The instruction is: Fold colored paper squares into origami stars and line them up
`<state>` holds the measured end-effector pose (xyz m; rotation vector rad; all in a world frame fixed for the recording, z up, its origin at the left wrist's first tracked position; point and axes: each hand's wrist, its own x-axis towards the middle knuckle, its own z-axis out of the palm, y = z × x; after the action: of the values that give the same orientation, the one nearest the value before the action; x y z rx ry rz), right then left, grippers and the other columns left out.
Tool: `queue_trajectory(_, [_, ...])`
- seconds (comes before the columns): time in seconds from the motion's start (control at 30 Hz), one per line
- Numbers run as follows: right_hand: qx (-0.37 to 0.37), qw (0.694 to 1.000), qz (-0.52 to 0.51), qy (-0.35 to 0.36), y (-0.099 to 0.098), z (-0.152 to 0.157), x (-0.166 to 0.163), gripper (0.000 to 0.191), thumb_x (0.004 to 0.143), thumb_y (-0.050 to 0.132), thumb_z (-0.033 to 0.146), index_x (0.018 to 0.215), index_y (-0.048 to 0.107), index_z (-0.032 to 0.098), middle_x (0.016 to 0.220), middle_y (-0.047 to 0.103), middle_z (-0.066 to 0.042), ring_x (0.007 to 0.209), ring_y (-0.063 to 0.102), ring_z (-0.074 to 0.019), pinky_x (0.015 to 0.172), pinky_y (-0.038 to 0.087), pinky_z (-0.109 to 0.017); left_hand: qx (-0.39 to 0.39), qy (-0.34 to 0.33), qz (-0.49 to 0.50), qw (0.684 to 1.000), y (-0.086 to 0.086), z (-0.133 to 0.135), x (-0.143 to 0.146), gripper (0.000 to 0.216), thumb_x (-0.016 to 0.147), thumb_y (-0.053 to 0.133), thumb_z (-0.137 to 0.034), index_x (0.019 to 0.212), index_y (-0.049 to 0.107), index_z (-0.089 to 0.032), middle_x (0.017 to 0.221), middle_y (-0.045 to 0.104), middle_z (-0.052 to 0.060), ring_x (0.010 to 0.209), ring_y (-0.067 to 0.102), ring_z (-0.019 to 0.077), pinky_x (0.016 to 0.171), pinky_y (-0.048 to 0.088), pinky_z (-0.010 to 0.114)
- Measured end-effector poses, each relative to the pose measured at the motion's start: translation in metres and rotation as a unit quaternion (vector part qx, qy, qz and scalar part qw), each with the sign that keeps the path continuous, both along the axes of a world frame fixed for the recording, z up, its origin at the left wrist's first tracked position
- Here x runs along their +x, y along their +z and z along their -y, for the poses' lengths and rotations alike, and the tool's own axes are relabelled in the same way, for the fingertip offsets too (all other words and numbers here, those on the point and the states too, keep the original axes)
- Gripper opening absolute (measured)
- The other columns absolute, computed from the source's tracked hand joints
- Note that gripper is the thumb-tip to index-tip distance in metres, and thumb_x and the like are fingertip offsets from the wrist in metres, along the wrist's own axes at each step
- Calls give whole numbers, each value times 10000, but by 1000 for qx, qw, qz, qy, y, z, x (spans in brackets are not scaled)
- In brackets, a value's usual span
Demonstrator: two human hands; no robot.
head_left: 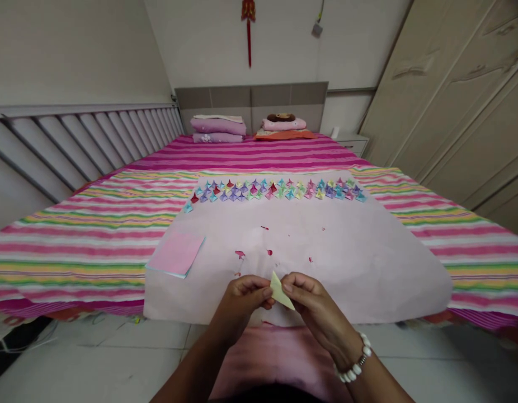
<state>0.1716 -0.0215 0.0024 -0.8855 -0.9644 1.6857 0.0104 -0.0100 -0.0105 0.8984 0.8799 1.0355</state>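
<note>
Between my hands is a small piece of pale yellow folded paper (281, 293), roughly triangular with a point facing up. My left hand (247, 298) pinches its left side between thumb and fingers. On the other side, my right hand (308, 295) grips the right edge, thumb on top. Both hands are over the near edge of a large pale sheet (368, 263) spread on the bed. Rows of small folded paper pieces (253, 190) in many colours stand along the sheet's far end. A stack of square pink paper (177, 252) lies at its left.
Small red scraps (240, 254) are scattered on the sheet beyond my hands. A striped bedspread (74, 229) surrounds it. Folded purple bedding (219, 127) and a pink pile (284, 124) sit by the headboard (229, 98). Railing (95, 137) runs along the left, wardrobe (460, 106) along the right.
</note>
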Motion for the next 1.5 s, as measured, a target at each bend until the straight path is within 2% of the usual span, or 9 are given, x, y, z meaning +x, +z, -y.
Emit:
queue_trajectory(0.27, [11, 1000, 23, -12, 1, 0, 0, 243, 729, 699, 407, 681, 671, 170, 586, 617, -8, 571, 528, -135, 577, 415, -257, -33, -21, 46, 998, 0, -1, 1, 159, 634, 778, -273, 719, 737, -146, 600, 657, 4, 571, 548, 81, 569, 432, 199])
queue_trajectory(0.43, [55, 997, 61, -4, 1, -2, -1, 181, 709, 722, 327, 783, 676, 168, 615, 646, -6, 561, 556, -130, 567, 435, -251, -24, 17, -5, 1000, -2, -3, 2, 191, 612, 782, -290, 712, 716, -141, 568, 640, 1, 543, 548, 91, 553, 446, 215])
queue_trajectory(0.57, [74, 989, 117, -52, -7, -5, -5, 96, 702, 687, 250, 723, 642, 168, 560, 598, 23, 494, 506, -104, 498, 400, -220, 65, 64, -129, 987, -1, -2, 8, 164, 684, 712, -300, 738, 704, -145, 588, 654, 7, 575, 592, 126, 587, 495, 248])
queue_trajectory(0.67, [130, 962, 201, -131, -14, -6, -7, 57, 725, 641, 215, 688, 637, 172, 561, 548, 29, 499, 461, -101, 480, 368, -217, 151, 76, -200, 965, 3, 3, 14, 189, 724, 672, -279, 863, 693, -152, 786, 702, 48, 701, 648, 165, 643, 529, 265])
queue_trajectory(0.83, [242, 921, 252, -172, -18, -6, -9, 71, 765, 611, 176, 755, 678, 197, 748, 595, -19, 667, 537, -148, 595, 423, -259, 186, 88, -255, 945, 5, 10, 22, 253, 734, 649, -221, 978, 656, -154, 923, 717, 88, 753, 692, 195, 664, 564, 279])
queue_trajectory(1.0, [183, 954, 169, -164, -19, -6, -7, 48, 736, 658, 210, 766, 693, 196, 771, 613, -28, 636, 556, -149, 581, 448, -270, 171, 90, -236, 952, 6, 7, 19, 206, 736, 646, -193, 935, 676, -153, 865, 735, 79, 749, 705, 201, 683, 573, 279])
queue_trajectory(1.23, [90, 987, 63, -120, -16, -8, 1, 69, 735, 673, 213, 791, 706, 188, 737, 648, -15, 669, 574, -145, 665, 460, -271, 112, 17, -95, 989, 12, 1, 9, 215, 671, 732, -164, 886, 721, -173, 977, 729, 53, 912, 683, 207, 834, 548, 294])
queue_trajectory(1.33, [82, 992, 25, -90, -15, -8, 3, 103, 745, 662, 212, 832, 711, 187, 740, 656, -18, 699, 578, -149, 702, 457, -276, 105, 10, -72, 992, 14, 0, 7, 296, 615, 765, -126, 903, 720, -177, 971, 726, 43, 873, 689, 204, 816, 551, 301])
queue_trajectory(1.5, [88, 995, 29, -39, -11, -6, 2, 171, 730, 719, 241, 894, 705, 196, 697, 658, -3, 684, 583, -132, 683, 449, -249, 125, 39, -131, 983, 17, 1, 8, 88, 699, 714, -185, 783, 731, -164, 749, 725, 28, 728, 670, 167, 692, 537, 255])
